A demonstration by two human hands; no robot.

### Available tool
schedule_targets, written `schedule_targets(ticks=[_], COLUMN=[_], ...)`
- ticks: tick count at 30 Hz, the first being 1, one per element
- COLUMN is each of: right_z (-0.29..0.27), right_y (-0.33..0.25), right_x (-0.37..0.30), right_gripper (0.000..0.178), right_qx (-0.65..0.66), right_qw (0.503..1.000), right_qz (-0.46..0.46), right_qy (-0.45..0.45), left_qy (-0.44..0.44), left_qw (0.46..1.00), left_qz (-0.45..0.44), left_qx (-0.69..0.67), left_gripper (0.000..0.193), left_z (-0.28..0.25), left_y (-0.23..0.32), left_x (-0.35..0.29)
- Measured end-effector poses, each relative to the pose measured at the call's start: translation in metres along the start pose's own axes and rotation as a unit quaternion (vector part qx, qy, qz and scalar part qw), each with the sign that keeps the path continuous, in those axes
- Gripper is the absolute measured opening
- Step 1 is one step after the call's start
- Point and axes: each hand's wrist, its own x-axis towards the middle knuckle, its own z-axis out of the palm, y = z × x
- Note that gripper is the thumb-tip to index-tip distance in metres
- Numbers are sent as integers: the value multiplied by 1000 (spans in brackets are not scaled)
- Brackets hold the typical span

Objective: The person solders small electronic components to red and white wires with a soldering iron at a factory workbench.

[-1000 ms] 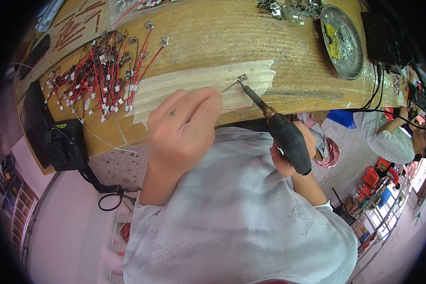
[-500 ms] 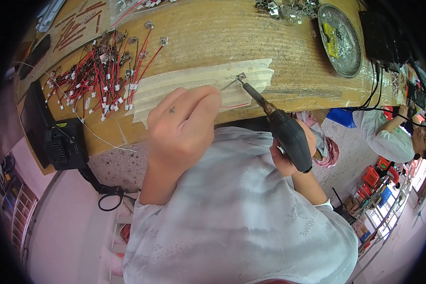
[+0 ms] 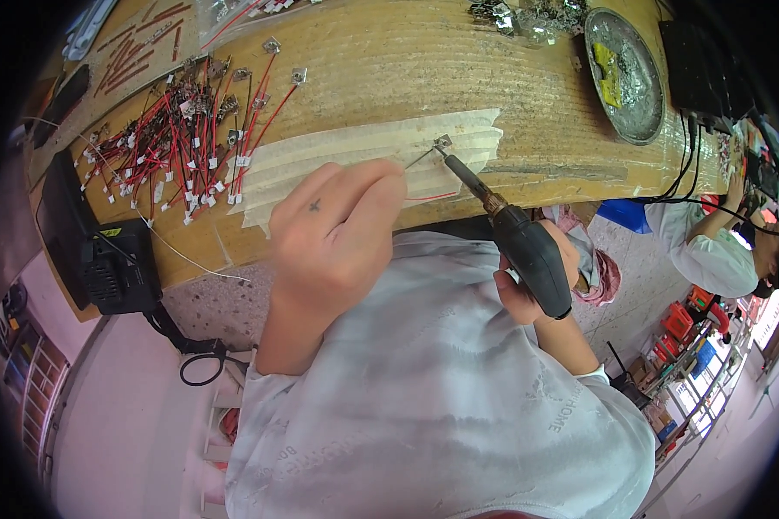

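My right hand (image 3: pixel 516 299) is wrapped around the black handle of a soldering iron (image 3: pixel 532 251), which slants up and to the left. The iron's tip meets a small square metal part (image 3: pixel 443 141) lying on strips of pale tape (image 3: pixel 320 147) on the bench. My left hand (image 3: pixel 342 225) is closed in a pinch just left of the part. From its fingertips a thin dark wire (image 3: pixel 420 158) runs to the metal part, and a red wire (image 3: pixel 433 197) sticks out to the right below it. The fingertips themselves are mostly hidden behind the hand.
A tangle of red and black wires with white connectors (image 3: pixel 182 147) lies at the left. A round metal dish (image 3: pixel 649 108) with a yellow sponge (image 3: pixel 608 76) sits far right. Shiny metal pieces (image 3: pixel 550 19) lie at the back. Another person (image 3: pixel 710 251) sits at right.
Almost nothing differs: both hands keep their hold. The iron's tip stays at the metal part, with only a very slight shift of the iron.
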Motion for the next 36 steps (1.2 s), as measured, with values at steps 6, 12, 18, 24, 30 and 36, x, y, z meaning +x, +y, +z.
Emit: schedule_targets(ticks=[6, 12, 18, 24, 30, 36], right_z=[2, 4, 3, 2, 1, 1], right_y=[-1, -3, -2, 1, 1, 0], right_x=[1, 2, 0, -2, 2, 1], right_gripper=[33, 35, 35, 41, 41, 40], right_qx=[15, 23, 32, 11, 19, 23], right_qw=[1000, 999, 999, 1000, 1000, 1000], right_qz=[10, 23, 29, 6, 10, 10], right_qy=[16, 24, 23, 5, 9, 2], left_qy=[-7, -7, -3, 3, -1, 1], left_qw=[1000, 1000, 1000, 1000, 1000, 1000], left_qz=[-3, -3, -5, -6, -11, -9], left_qx=[1, 0, -1, 1, -1, 2], left_gripper=[27, 28, 28, 27, 28, 28], left_z=[-1, 0, 0, 1, -1, 1], left_y=[0, -1, 1, 0, 0, -1], left_x=[1, 1, 1, 1, 3, 2])
